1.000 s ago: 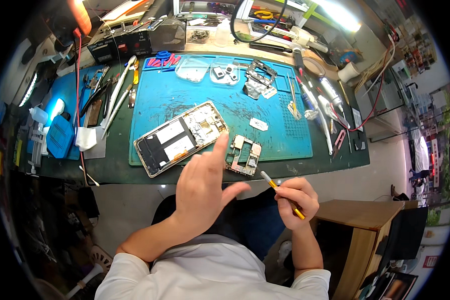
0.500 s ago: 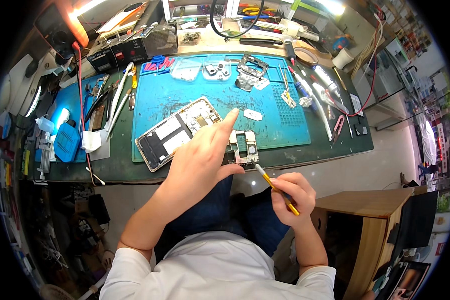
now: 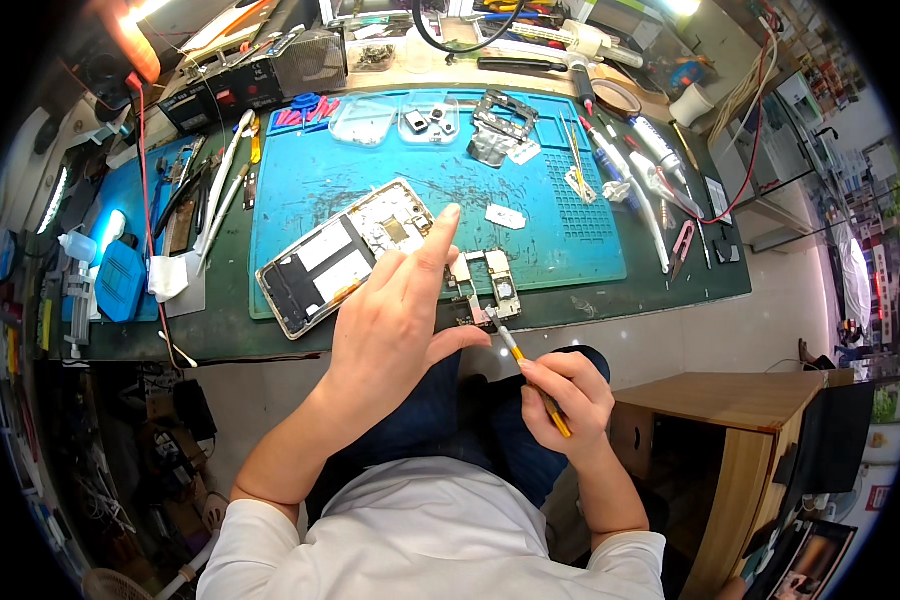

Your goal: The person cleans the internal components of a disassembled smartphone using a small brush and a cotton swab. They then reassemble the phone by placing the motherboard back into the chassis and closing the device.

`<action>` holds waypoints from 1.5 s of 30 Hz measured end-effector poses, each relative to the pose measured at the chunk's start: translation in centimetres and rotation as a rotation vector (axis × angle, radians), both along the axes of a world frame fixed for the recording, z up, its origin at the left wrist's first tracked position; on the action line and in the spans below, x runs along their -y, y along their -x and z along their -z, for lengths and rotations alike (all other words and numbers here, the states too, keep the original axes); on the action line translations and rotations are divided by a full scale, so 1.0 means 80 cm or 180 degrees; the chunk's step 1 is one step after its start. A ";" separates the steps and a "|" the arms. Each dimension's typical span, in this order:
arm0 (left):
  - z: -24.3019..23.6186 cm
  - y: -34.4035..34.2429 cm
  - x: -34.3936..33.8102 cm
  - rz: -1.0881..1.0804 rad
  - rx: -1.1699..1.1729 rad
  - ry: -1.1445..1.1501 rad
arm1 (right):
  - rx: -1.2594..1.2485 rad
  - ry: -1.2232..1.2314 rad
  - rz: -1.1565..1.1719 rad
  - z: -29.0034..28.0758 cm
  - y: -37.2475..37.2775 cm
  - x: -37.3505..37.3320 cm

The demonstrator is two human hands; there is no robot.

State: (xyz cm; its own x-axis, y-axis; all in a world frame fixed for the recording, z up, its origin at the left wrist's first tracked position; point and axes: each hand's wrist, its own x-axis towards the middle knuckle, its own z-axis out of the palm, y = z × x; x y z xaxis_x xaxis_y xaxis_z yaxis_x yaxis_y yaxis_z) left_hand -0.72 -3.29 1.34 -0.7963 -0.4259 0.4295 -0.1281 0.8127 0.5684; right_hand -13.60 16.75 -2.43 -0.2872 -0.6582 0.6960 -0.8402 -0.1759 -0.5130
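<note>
My right hand point(image 3: 573, 400) is closed in a pen grip round a slim hand tool point(image 3: 513, 346) with a gold handle and a silvery tip. That tip meets the lower part of a small phone circuit board point(image 3: 505, 284) near the bench's front edge. My left hand point(image 3: 385, 315) is at the board's left side, thumb by the near edge, a fingertip at the left edge and forefinger stretched past it; its other fingers are hidden. Left of the board, an opened phone housing point(image 3: 320, 275) lies slanted, partly under my left hand. A small white plate point(image 3: 505, 216) lies beyond the board.
The blue mat point(image 3: 310, 180) also bears clear plastic boxes point(image 3: 363, 122) with small parts, a metal frame piece point(image 3: 505, 120) and tweezers point(image 3: 572, 142). Syringes point(image 3: 655, 145) and pliers point(image 3: 682, 245) lie right. A blue box point(image 3: 120, 280) and a multimeter point(image 3: 100, 70) stand left.
The tool and my right hand have moved left and slightly toward me, bringing the tip from the board's right part to its lower middle. My left hand keeps nearly the same pose.
</note>
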 end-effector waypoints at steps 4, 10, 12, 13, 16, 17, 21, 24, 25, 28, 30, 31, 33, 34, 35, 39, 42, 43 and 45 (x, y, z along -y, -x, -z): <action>0.000 0.001 0.001 0.0001 -0.0059 0.0064 | -0.0156 -0.0034 0.0023 -0.002 -0.001 0.001; 0.001 0.001 0.001 -0.0012 -0.0047 0.0059 | -0.0249 -0.0011 0.0029 -0.001 -0.003 0.001; -0.001 0.000 0.001 -0.0011 -0.0029 0.0052 | -0.0271 0.0016 0.0031 0.000 -0.003 0.001; -0.002 0.000 0.000 -0.0010 -0.0020 0.0048 | -0.0279 0.0019 0.0033 0.000 -0.003 0.001; 0.001 0.000 0.001 0.0013 -0.0081 0.0086 | -0.0304 0.0028 0.0036 0.000 -0.003 0.000; 0.000 0.000 0.001 0.0027 -0.0068 0.0124 | -0.0310 0.0029 0.0036 0.000 -0.003 0.000; -0.002 0.000 0.001 0.0058 -0.0035 0.0202 | -0.0312 0.0028 0.0016 -0.001 -0.002 -0.001; -0.001 -0.001 0.001 0.0027 -0.0011 0.0102 | -0.0294 0.0024 -0.0003 -0.006 0.000 -0.003; -0.001 -0.001 0.001 0.0011 0.0000 0.0052 | -0.0277 0.0058 -0.0002 -0.006 0.001 -0.004; -0.001 0.000 0.000 -0.0016 0.0014 0.0051 | -0.0152 0.0132 0.0001 -0.004 0.002 -0.009; 0.000 0.000 0.000 -0.0010 0.0030 0.0036 | 0.0035 0.0143 0.0011 -0.002 0.000 -0.013; 0.000 0.000 0.000 -0.0008 0.0038 0.0029 | 0.0339 0.0106 -0.0011 -0.003 -0.003 -0.013; 0.000 -0.001 0.000 -0.0024 0.0056 0.0051 | 0.0953 0.0027 -0.0050 -0.006 -0.010 -0.013; -0.001 -0.001 0.000 -0.0033 0.0065 0.0063 | 0.1173 -0.0001 -0.0196 -0.004 -0.008 -0.013; 0.000 -0.001 0.000 -0.0024 0.0050 0.0055 | 0.1412 0.0044 -0.0233 0.001 -0.007 -0.014; 0.001 0.000 0.001 -0.0006 -0.0002 0.0059 | 0.2093 0.0074 -0.0307 0.013 -0.011 -0.017; 0.000 0.000 0.001 -0.0010 -0.0010 0.0073 | 0.2439 0.0209 -0.0349 0.021 -0.017 -0.016; 0.000 0.000 0.001 -0.0010 -0.0008 0.0076 | 0.2561 0.0294 -0.0370 0.024 -0.018 -0.015; -0.001 0.000 0.001 0.0022 -0.0038 0.0147 | 0.2563 0.0314 -0.0370 0.028 -0.019 -0.014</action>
State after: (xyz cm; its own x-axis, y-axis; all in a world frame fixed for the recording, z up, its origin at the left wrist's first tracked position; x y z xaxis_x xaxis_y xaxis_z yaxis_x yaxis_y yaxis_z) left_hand -0.71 -3.37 1.39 -0.7939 -0.3999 0.4581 -0.1160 0.8390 0.5316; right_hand -12.12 17.85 -4.65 -0.6573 -0.6611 0.3618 -0.1946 -0.3149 -0.9290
